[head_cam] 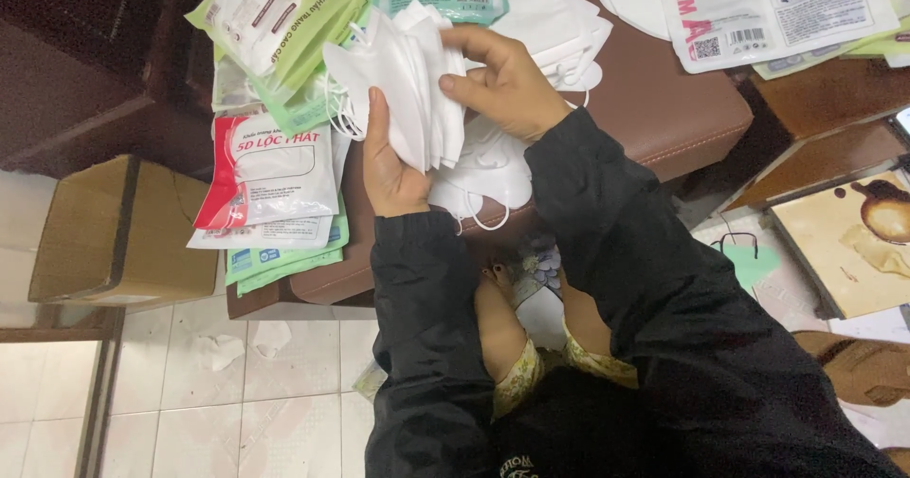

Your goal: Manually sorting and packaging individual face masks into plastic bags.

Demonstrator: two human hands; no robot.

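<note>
Both hands are closed on one stack of white masks (403,80), held upright on edge above the brown cushion (664,108); the left hand (391,170) grips it from below, thumb running up the near face and fingers hidden behind, so the bundle sits in the palm as in a cradle; the right hand (507,85) comes in from the right and pinches the top edges, thumb on the near side and fingers curled over the far side, which looks like a way of keeping the folded pieces squared and stopping them fanning apart; the ear loops (341,108) hang loose off the stack just left of the left thumb. Directly beneath both hands lie more loose masks (488,170) on the cushion, close enough to be picked up without reaching; beyond the right hand's fingers a further white heap (559,28) spreads out. Left of the left hand, flat printed packets are piled: a red and white packet (270,170) on top of green ones (284,260); up and left of the stack lie green-trimmed packets (284,33); well to the right of the right hand, past the cushion's corner, lies another white packet (758,9). Far left of the left hand, a cardboard box (118,232) stands on the tiled floor (237,412); both sleeves (616,241) are black.
</note>
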